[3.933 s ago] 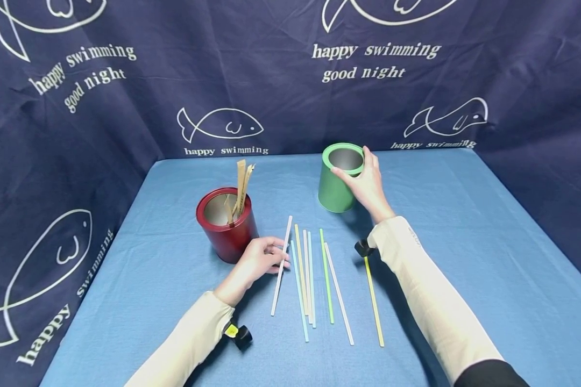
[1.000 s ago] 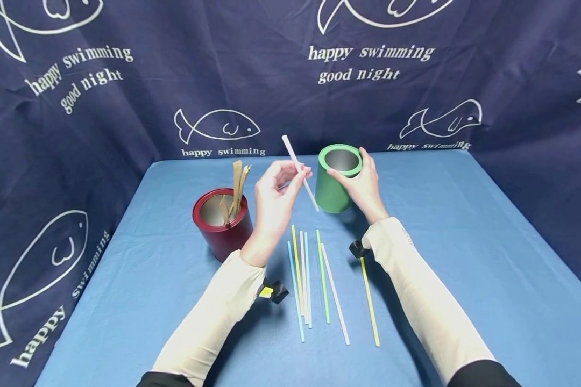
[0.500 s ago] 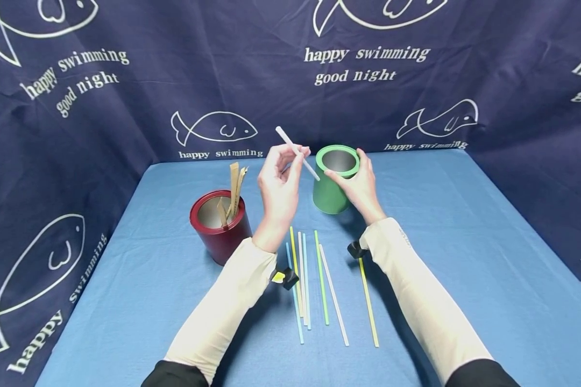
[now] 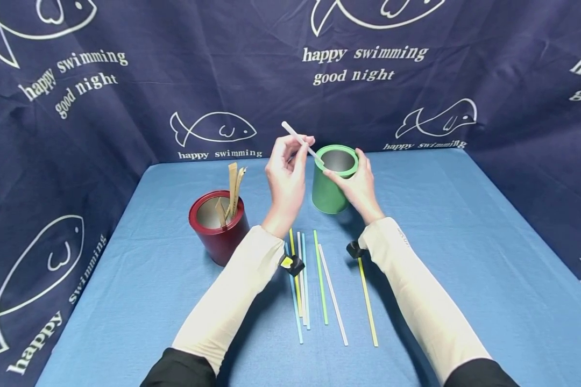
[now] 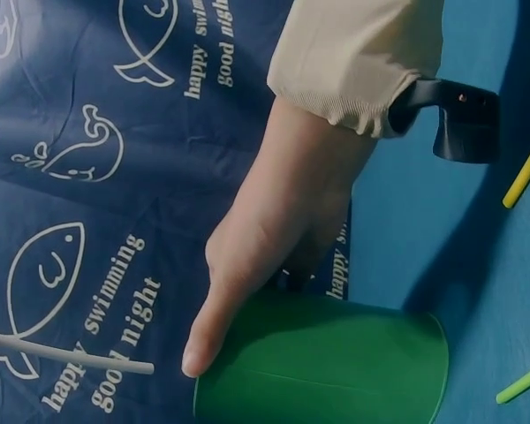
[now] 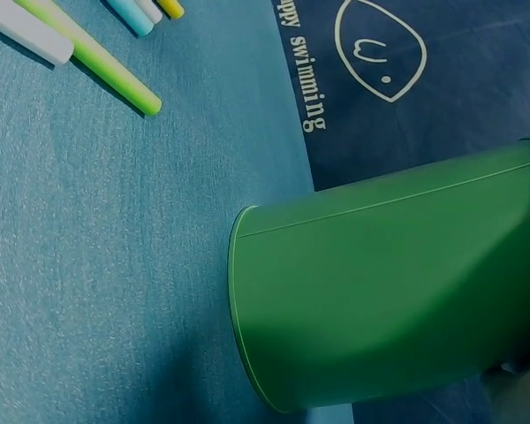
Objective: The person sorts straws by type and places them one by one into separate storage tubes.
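My left hand point(image 4: 287, 183) pinches a pale whitish straw point(image 4: 291, 131) between thumb and fingers. The straw slants down to the right, its lower end at the left of the green can's rim; in the left wrist view that straw point(image 5: 97, 359) ends a little short of the can. The green can point(image 4: 328, 192) stands upright with its open top up, and no contents show inside. My right hand point(image 4: 360, 187) grips it near the top from the right, thumb in front and fingers behind. The right wrist view shows the can's side point(image 6: 380, 283) large, with that hand mostly hidden.
Several coloured straws lie on the blue cloth, among them a green straw point(image 4: 320, 279), a white straw point(image 4: 333, 295) and a yellow straw point(image 4: 368, 303). At left stands a red can point(image 4: 222, 242) holding thin tan paper-like sticks point(image 4: 233, 185). A dark fish-print curtain point(image 4: 281, 70) closes the back.
My left hand has lifted the pale straw off the cloth and carried it up and to the right, beside the green can's rim. The right hand keeps its grip on the can.
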Motion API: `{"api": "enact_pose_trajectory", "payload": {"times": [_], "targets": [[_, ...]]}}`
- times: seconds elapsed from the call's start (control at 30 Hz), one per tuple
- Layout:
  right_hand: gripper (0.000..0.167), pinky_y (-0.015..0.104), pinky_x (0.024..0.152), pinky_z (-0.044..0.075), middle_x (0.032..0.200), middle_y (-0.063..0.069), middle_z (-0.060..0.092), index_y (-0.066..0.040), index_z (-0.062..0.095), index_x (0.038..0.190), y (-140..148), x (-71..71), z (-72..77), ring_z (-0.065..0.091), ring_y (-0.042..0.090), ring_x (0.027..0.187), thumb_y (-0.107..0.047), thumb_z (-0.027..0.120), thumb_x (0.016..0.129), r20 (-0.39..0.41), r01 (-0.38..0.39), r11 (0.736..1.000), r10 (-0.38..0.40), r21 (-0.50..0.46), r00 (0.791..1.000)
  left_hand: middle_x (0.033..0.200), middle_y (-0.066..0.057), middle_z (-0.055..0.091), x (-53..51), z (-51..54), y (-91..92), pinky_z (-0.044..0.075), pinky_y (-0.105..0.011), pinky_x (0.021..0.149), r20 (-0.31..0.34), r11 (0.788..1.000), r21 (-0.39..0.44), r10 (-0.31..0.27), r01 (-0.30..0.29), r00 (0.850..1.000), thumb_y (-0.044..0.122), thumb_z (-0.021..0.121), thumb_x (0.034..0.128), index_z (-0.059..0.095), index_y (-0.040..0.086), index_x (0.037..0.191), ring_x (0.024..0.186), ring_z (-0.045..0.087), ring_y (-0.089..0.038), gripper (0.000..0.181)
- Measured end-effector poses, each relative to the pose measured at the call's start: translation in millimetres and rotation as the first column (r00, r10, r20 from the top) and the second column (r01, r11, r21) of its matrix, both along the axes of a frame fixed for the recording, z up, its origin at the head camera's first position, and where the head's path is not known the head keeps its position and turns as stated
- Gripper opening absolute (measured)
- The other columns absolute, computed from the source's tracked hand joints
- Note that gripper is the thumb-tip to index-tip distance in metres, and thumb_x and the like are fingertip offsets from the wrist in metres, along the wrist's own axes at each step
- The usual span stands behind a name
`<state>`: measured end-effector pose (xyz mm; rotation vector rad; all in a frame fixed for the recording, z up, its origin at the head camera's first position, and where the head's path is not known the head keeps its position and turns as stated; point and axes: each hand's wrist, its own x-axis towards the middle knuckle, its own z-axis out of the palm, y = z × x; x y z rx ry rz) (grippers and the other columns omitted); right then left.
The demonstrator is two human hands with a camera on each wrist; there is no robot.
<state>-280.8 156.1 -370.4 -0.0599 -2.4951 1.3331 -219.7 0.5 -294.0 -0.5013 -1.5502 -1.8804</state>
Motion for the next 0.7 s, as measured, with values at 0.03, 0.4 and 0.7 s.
{"api": "enact_pose_trajectory", "payload": {"times": [0.03,0.4,0.7], "targets": [[0.098,0.046,0.114,0.033,0.151,0.018,0.036,-0.009,0.027,0.151,0,-0.1,-0.3,0.040,0.035,0.136,-0.042,0.080,0.075,-0.001,0.001,1.000,-0.001,0.000,1.000,0.103,-0.030,0.066,-1.6,-0.5,0.6,0.055,-0.031,0.094,-0.006,1.000,-0.008,0.001,-0.001,1.000,-0.002,0.057,0.0941,0.055,-0.013,0.104,0.103,0.067,-0.036,0.015],[0.097,0.049,0.112,0.034,0.151,0.018,0.036,-0.011,0.026,0.151,0,-2.2,-2.3,0.040,0.036,0.136,-0.044,0.079,0.076,0.005,0.002,1.000,-0.002,0.010,1.000,0.102,-0.028,0.067,-22.0,-1.2,10.4,0.056,-0.029,0.091,0.000,0.999,-0.037,0.011,-0.011,1.000,-0.001,0.059,0.0933,0.057,-0.012,0.103,0.100,0.069,-0.033,0.015],[0.098,0.051,0.112,0.034,0.152,0.018,0.034,-0.010,0.026,0.152,1,-0.8,-1.1,0.040,0.037,0.136,-0.044,0.078,0.077,0.010,0.000,1.000,0.000,0.014,1.000,0.100,-0.027,0.069,-32.2,-7.9,13.0,0.056,-0.026,0.089,0.038,0.997,-0.070,0.020,-0.017,0.999,0.000,0.060,0.0928,0.059,-0.011,0.101,0.097,0.069,-0.033,0.014]]}}
